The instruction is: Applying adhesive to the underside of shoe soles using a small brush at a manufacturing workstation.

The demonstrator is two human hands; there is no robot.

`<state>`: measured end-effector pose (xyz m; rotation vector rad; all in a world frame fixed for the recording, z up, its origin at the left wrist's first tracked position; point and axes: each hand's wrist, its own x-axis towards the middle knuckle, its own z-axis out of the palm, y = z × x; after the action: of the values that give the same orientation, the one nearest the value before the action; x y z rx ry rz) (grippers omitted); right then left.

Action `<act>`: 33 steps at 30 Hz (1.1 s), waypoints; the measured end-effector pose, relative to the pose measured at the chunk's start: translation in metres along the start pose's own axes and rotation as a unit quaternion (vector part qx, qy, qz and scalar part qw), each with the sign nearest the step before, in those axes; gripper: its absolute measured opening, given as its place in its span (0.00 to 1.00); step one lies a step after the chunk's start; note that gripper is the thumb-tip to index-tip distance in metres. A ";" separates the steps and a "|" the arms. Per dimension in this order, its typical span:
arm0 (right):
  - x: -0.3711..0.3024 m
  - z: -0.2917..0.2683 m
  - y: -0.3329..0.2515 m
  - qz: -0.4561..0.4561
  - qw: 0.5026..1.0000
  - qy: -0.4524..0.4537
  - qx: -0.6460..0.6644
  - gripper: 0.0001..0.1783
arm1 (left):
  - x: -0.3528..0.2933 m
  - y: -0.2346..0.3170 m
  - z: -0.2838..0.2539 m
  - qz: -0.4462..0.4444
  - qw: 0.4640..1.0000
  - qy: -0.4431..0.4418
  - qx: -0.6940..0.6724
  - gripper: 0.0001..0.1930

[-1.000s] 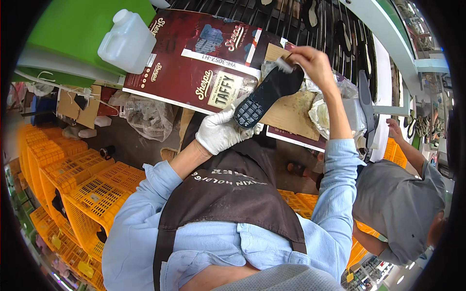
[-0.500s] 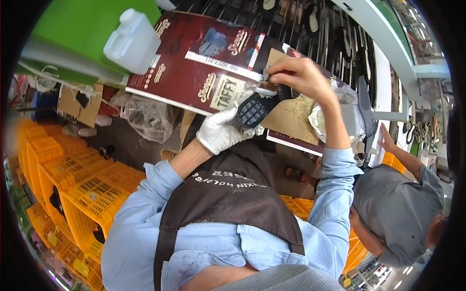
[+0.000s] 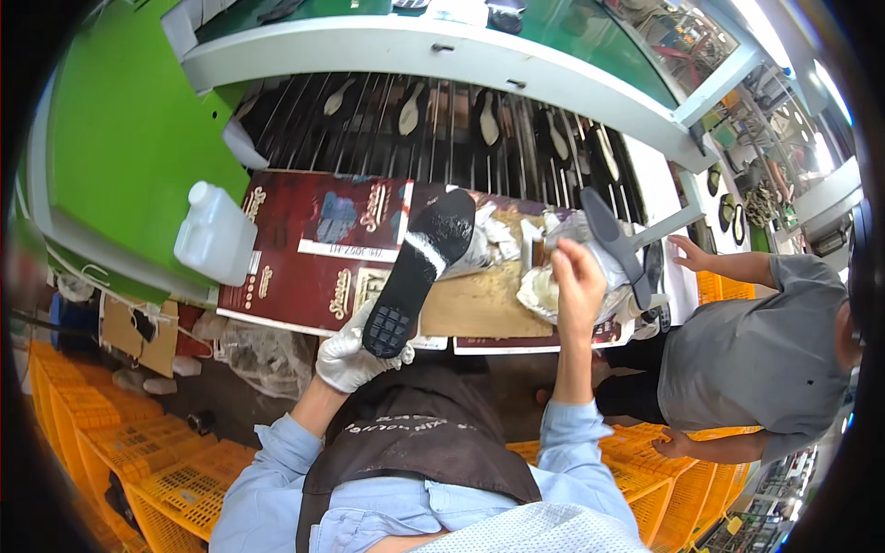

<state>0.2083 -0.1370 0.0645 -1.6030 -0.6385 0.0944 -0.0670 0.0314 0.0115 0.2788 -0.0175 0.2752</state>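
My left hand (image 3: 355, 358), in a white glove, grips a black shoe sole (image 3: 430, 247) by its heel end. The sole slants up and away to the right. Its forefoot and middle shine as if wet, and the heel shows a grid of raised blocks. My bare right hand (image 3: 579, 281) is apart from the sole, beside a plastic-lined container (image 3: 539, 293) with whitish contents. Its fingers are bent together; whether something is between them is hidden. A short brush-like stick (image 3: 530, 241) stands at the container, close to those fingers.
Dark red cardboard (image 3: 286, 295) covers the bench, with a white jug (image 3: 217, 235) at its left. Behind lies a rack of rods (image 3: 452, 138) carrying several soles, under a pale frame (image 3: 387, 53). A dark grey sole (image 3: 613, 241) stands right. A co-worker (image 3: 756, 355) stands beyond; orange crates (image 3: 175, 470) flank me.
My right hand has moved from the sole, where it held a brush, right to the container. My left hand has shifted left, and the sole now lies in full view. My view has tilted upward.
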 end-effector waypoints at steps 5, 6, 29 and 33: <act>-0.054 -0.027 0.004 0.084 0.994 0.036 0.062 0.11 | 0.062 0.000 0.048 0.003 0.993 -0.105 0.049 0.42; -0.062 -0.030 0.006 0.104 0.991 0.041 0.067 0.11 | 0.080 0.001 0.061 0.016 0.990 -0.127 0.061 0.43; -0.130 -0.052 0.043 0.206 0.972 0.075 0.087 0.08 | 0.238 -0.151 0.088 -0.393 0.888 -0.026 0.239 0.20; -0.138 -0.053 0.047 0.300 0.952 0.038 -0.054 0.08 | 0.214 -0.210 0.086 -0.513 0.832 -0.045 0.206 0.28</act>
<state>0.1312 -0.2461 -0.0135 -1.8541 -0.0776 0.4507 0.1977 -0.1293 0.0496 0.6892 0.0998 -0.8277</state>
